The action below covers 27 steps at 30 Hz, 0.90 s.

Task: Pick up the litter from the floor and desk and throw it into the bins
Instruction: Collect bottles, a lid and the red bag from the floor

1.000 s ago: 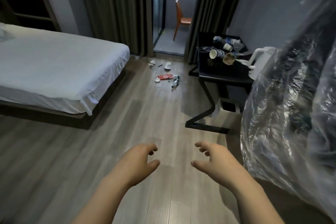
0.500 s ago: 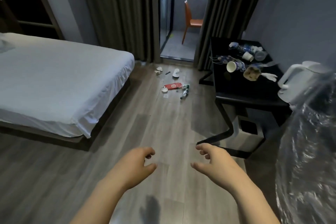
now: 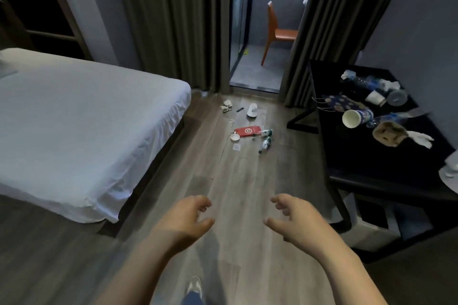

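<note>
A grey wood-plank floor (image 3: 247,181) carries a scatter of litter near the curtains: a flat red packet (image 3: 247,131), a round white lid (image 3: 235,137) touching its left end, a small bottle with a green label (image 3: 265,144) lying on its side, a clear square scrap (image 3: 236,147), a crumpled paper (image 3: 226,104) and a white curved piece (image 3: 252,110). A bed (image 3: 86,119) under a white sheet stands on the left. On the right, a black desk (image 3: 371,168) holds a tipped paper cup (image 3: 352,118), plastic bottles (image 3: 364,80), a crumpled brown bag (image 3: 389,134) and white tissue (image 3: 421,137). A white bin (image 3: 371,228) sits on the floor beneath it.
</note>
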Available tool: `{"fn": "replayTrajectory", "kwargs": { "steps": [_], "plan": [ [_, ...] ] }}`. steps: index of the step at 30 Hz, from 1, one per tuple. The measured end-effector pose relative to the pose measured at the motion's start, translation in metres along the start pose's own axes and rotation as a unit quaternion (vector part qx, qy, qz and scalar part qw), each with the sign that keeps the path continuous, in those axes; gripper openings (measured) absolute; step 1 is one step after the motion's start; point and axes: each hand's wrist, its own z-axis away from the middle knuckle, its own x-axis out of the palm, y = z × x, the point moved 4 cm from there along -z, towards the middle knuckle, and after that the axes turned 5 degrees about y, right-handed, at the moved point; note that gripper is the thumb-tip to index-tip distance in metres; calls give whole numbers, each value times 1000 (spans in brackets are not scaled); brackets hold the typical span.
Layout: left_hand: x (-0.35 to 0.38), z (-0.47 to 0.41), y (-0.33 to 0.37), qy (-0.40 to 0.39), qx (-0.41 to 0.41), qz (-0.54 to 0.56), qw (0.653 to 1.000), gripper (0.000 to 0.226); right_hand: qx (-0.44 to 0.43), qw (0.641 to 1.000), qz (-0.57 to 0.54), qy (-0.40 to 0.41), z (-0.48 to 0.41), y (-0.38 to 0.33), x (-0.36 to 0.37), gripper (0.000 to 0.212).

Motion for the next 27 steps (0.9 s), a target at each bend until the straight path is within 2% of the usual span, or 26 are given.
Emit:
{"fn": "replayTrajectory", "kwargs": {
  "steps": [11, 21, 27],
  "plan": [
    [-86, -200, -32, -19, 53, -38, 998, 41, 39, 999, 10, 6, -192, -66, -11, 55],
    [-91, -372, -7, -53, 50, -41, 996, 40, 75, 997, -6, -1, -353, -46, -40, 54],
    [-105, -480, 34, -49, 39, -54, 997, 38, 59, 998, -5, -4, -462, -34, -96, 55]
  ]
}}
